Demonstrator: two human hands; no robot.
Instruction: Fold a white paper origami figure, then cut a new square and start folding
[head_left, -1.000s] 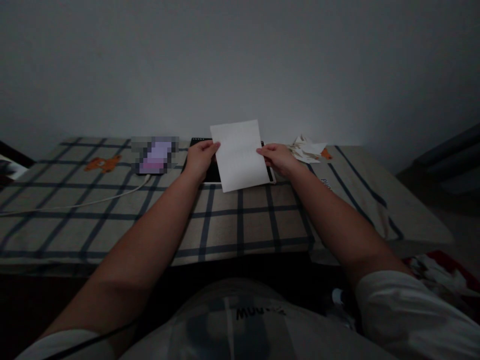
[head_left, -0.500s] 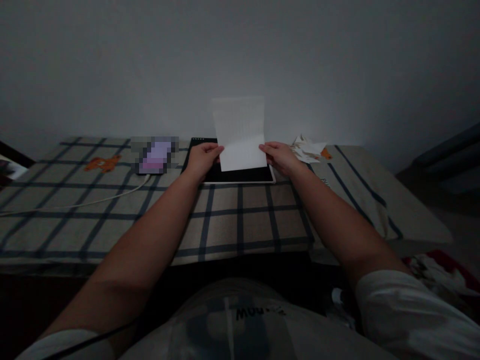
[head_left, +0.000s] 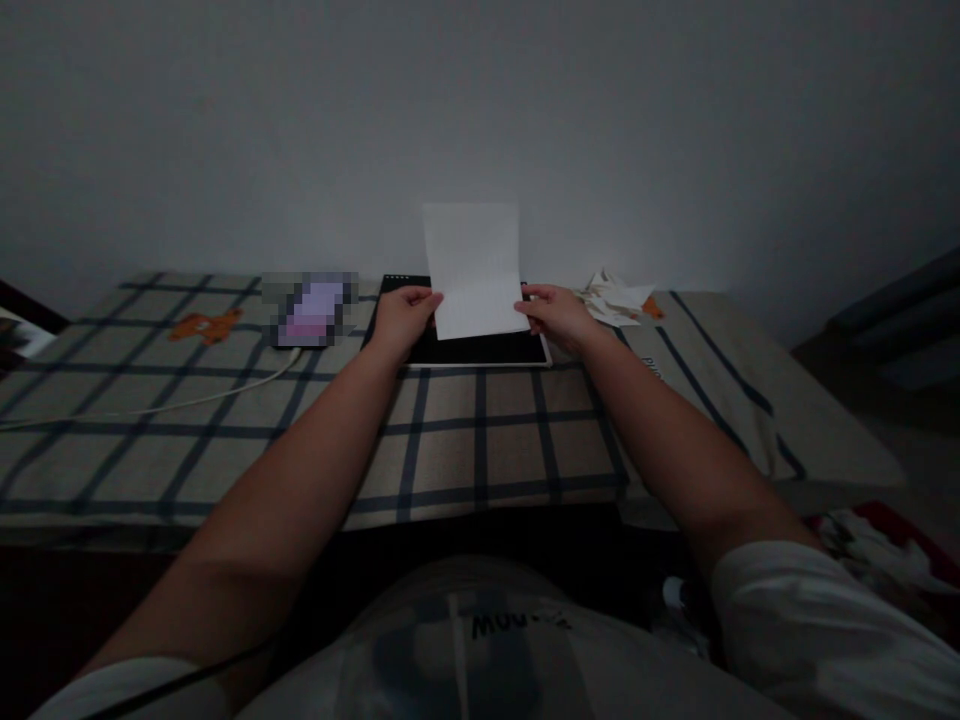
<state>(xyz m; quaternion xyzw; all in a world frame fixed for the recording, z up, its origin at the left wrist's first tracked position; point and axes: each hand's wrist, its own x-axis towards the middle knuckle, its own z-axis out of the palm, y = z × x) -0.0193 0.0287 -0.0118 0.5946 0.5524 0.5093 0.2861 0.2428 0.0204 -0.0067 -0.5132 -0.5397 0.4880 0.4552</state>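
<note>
A white sheet of paper (head_left: 474, 265) stands tilted up in front of me, its lower edge above a flat black board or notebook (head_left: 487, 352). My left hand (head_left: 403, 312) pinches the sheet's lower left edge between thumb and fingers. On the opposite edge, my right hand (head_left: 556, 312) is closed on the paper in the same way. The black item lies on the checked cloth and is partly covered by the sheet and by my hands. Faint lines show on the paper, too dim to read.
A phone (head_left: 311, 312) with a white cable (head_left: 217, 398) lies to the left, near an orange bear print on the checked tablecloth (head_left: 480, 440). Torn white paper pieces (head_left: 616, 298) are heaped right of my right hand. A grey wall (head_left: 480, 110) rises behind the table.
The sheet has shifted slightly left, and its bent upper part now looks flatter. My right hand has moved a little left with it; my left hand has barely moved.
</note>
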